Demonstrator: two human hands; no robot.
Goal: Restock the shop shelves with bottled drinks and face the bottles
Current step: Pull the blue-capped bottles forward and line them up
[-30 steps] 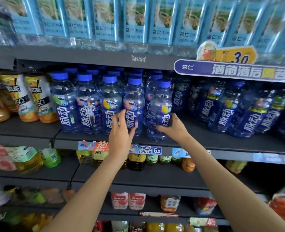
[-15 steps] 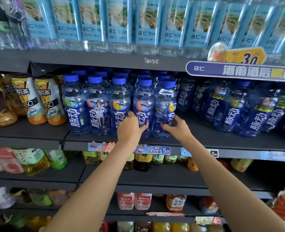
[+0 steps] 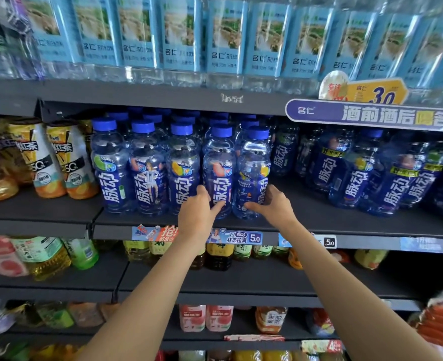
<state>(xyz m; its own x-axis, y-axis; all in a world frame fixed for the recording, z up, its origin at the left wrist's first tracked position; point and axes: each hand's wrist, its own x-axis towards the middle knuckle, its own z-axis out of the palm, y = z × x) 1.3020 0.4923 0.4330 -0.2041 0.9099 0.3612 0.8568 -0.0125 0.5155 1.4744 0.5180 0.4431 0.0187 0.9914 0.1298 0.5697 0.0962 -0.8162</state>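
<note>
A front row of several blue-capped bottles with dark blue labels stands on the middle shelf (image 3: 319, 222). My left hand (image 3: 198, 213) holds the lower part of the fourth bottle (image 3: 219, 173), thumb on its front. My right hand (image 3: 272, 205) grips the base of the fifth bottle (image 3: 254, 168), whose label is turned partly sideways. More of the same bottles (image 3: 355, 173) stand deeper in and to the right, set back from the edge.
Pale blue-labelled water bottles (image 3: 225, 40) fill the shelf above. Orange tea bottles (image 3: 51, 162) stand left of the blue row. Price tags (image 3: 241, 237) run along the shelf edge. Lower shelves hold assorted drinks (image 3: 204, 317). A promo sign (image 3: 371, 114) juts out at the upper right.
Both hands have slid lower on the two rightmost front bottles and closed in on them. The fifth bottle's label has turned. The view has shifted slightly.
</note>
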